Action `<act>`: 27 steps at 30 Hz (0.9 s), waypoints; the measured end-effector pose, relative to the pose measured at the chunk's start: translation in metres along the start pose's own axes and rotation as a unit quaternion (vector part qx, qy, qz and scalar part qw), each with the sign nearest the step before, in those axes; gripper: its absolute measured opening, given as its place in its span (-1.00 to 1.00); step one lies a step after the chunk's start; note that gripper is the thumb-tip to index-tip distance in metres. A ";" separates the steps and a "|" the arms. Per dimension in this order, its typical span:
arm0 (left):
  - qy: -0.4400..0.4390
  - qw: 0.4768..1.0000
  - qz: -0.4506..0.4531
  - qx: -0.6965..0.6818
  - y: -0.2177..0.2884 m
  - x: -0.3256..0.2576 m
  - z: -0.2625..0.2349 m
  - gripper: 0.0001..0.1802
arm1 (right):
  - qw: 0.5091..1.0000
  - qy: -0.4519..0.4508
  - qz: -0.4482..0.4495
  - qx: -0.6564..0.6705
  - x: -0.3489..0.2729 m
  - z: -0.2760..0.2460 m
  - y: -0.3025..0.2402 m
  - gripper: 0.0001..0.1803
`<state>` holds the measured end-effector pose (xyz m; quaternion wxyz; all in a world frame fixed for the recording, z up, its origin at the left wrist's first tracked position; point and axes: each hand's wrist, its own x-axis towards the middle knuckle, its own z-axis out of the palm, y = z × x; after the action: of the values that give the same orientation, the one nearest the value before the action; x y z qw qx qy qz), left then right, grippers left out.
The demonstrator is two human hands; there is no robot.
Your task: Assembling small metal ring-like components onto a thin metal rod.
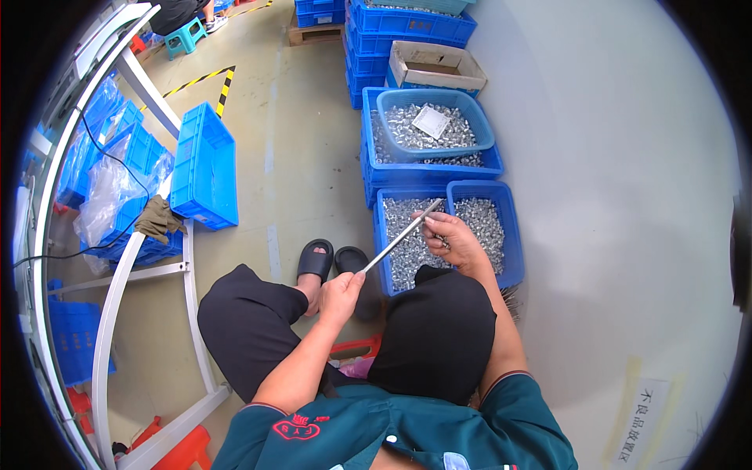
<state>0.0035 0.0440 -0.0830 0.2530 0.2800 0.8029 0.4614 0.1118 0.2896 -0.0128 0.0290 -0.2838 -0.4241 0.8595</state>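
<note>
Sitting low between a white table frame (117,337) on the left and a pale wall (611,196) on the right, facing stacked blue crates (411,27) ahead. Seeing a dark cloth (159,219) draped on the frame, just beside a blue crate (204,160). Having a parts bin (380,235) and a blue basket (514,235), both full of small metal pieces, side by side in front — covering part of the bin's near edge with the right knee (435,321). Holding a thin metal rod (399,238) in the air, crossing the bin's left edge in this view; closing the left hand (341,296) round its near end, pinching it near the far end with the right hand (457,239). Slanting its long axis away from the body and rightward — pointing the far tip toward the bin's far right corner.
</note>
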 end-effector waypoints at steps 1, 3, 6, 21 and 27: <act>0.000 1.000 -0.004 -0.004 0.001 0.000 0.001 -0.50 | 1.000 0.008 0.002 0.021 0.002 -0.010 0.003 -0.75; 0.003 1.000 -0.001 -0.015 -0.003 0.001 0.003 -0.50 | 0.999 0.015 0.004 0.043 0.004 -0.018 0.005 -0.74; 0.006 1.000 -0.004 -0.025 -0.005 0.000 0.001 -0.50 | 0.983 0.036 0.004 0.178 0.006 -0.024 0.004 -0.72; -0.008 0.999 0.012 0.052 0.002 -0.007 -0.007 -0.51 | 0.942 -0.012 -0.025 0.333 0.008 -0.031 0.003 -0.80; -0.012 0.999 0.012 0.051 0.005 -0.007 -0.007 -0.51 | 0.940 -0.039 0.016 0.338 0.010 -0.031 0.009 -0.78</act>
<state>0.0051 0.0373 -0.0741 0.2428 0.3078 0.8187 0.4196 0.1205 0.3086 -0.0393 0.0927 -0.2302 -0.1048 0.9630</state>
